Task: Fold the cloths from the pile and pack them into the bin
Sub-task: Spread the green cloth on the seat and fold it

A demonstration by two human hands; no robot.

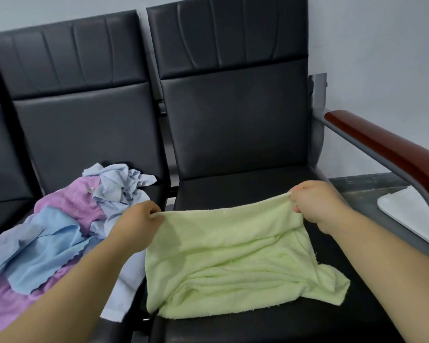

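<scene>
Cloth (228, 263), pale green, lies on the right chair seat (233, 191), its long axis running left to right. The left hand (136, 219) and right hand (317, 206) each pinch a far corner; its near edge lies rumpled. The pile (60, 231) sits left.

Row of black padded seats (233, 125), reddish wooden armrest (391, 151), pale grey wall (382, 45)

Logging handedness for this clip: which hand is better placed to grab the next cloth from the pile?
Left, probably: the left hand pinches the green cloth beside the pile; the right hand pinches its opposite corner.
</scene>
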